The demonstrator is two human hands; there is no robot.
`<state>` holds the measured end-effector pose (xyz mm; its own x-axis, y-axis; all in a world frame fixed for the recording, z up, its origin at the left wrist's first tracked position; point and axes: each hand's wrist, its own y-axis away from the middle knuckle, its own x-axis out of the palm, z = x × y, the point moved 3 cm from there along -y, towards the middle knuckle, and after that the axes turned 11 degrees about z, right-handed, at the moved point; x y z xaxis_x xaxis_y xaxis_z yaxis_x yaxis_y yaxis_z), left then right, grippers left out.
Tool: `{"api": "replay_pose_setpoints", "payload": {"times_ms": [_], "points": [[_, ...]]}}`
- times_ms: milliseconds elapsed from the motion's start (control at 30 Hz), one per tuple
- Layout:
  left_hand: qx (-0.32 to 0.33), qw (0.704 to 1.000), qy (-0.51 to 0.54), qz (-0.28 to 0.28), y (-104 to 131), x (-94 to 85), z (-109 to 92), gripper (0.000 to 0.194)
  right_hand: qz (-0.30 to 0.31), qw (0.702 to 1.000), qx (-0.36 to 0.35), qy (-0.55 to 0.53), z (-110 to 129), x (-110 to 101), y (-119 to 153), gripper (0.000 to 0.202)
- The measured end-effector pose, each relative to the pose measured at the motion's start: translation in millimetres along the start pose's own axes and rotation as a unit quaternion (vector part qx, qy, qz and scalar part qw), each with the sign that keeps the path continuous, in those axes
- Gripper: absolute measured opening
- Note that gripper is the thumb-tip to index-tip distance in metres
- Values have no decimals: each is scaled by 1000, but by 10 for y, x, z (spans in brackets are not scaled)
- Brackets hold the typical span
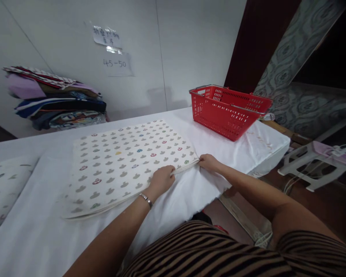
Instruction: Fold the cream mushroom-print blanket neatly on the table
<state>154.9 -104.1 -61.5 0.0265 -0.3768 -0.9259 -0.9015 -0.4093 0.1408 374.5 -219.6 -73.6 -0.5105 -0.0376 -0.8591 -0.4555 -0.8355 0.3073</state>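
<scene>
A white cloth printed with small grey and coloured mushroom-like motifs lies folded in layers on the table. My left hand, with a silver bracelet at the wrist, pinches the cloth's near edge right of its middle. At the near right corner, my right hand has its fingers closed on the same cloth. The fingertips of both hands are partly hidden. Most of the cloth lies flat, its layered edge showing along the front.
A red plastic basket stands at the back right of the white-covered table. Piled folded fabrics sit at the back left. Another printed cloth lies at the left. A white plastic stool stands beyond the table's right end.
</scene>
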Motion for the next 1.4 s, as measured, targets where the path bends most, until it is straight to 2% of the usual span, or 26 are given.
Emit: {"api": "replay_pose_setpoints", "payload": {"times_ms": [233, 333, 400, 467, 567, 667, 800, 933, 1100, 1233, 1400], "points": [[88, 986, -144, 16, 16, 73, -163, 27, -40, 999, -9, 12, -17, -62, 167, 14], [94, 979, -180, 13, 16, 105, -181, 25, -56, 997, -41, -30, -32, -12, 197, 11], [95, 977, -188, 10, 13, 120, -173, 25, -58, 992, -58, -95, -37, 24, 193, 9], [99, 977, -190, 8, 11, 131, -161, 25, -34, 978, -41, -202, -47, 57, 174, 7], [103, 977, -188, 8, 7, 145, -147, 24, 21, 931, 5, -365, -31, 76, 144, 9], [105, 978, -181, 7, 1, 156, -138, 24, 48, 904, 29, -423, 26, 44, 121, 9], [125, 978, -167, 0, -9, 153, -138, 25, 33, 915, 50, -399, 90, -4, 78, 18], [126, 982, -144, 1, -11, 159, -137, 24, 10, 922, 74, -379, 96, -16, 58, 14], [125, 982, -140, -18, 87, 217, -100, 22, 23, 949, 84, -304, 25, 18, 103, 10], [121, 980, -155, -30, 306, 207, 53, 24, 28, 972, 74, -220, -74, 34, 65, 9], [74, 985, -148, -41, 751, 100, 356, 25, 40, 998, 42, -34, -183, 28, -27, 16]]}}
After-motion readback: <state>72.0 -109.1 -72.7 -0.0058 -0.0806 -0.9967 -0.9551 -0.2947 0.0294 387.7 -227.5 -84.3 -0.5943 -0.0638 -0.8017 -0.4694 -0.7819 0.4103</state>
